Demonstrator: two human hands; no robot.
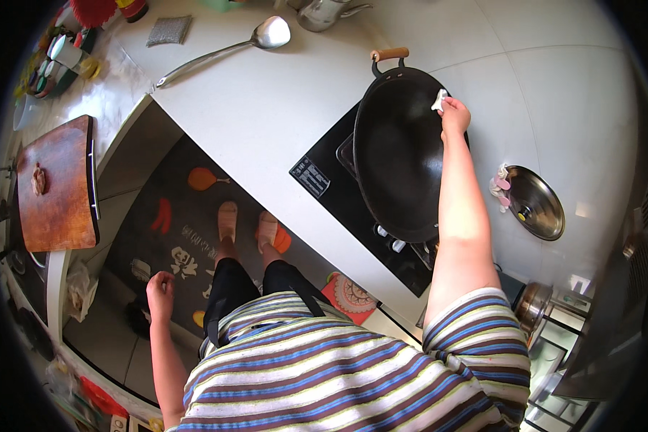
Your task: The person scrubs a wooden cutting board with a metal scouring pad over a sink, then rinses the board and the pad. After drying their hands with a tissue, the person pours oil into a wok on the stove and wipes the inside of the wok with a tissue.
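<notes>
My right hand (456, 115) pinches a small crumpled white tissue or cloth (439, 101) at the upper right rim of a large black wok (399, 156). The wok sits on a black gas cooktop (324, 156), and its inside looks dark and bare. A wooden-grip loop handle (390, 53) stands out at the wok's far end. My forearm covers part of the wok's right side. Down at my side, over the floor mat, hangs my left hand (161, 294), loosely curled with nothing seen in it.
On the white counter (237, 108) lie a metal wok spatula (221, 51) and a silvery scouring pad (169, 31), near a metal kettle (319, 13). A metal lid (537, 202) rests right of the wok. Far left, a wooden cutting board (59, 200) bears a brownish lump (38, 179).
</notes>
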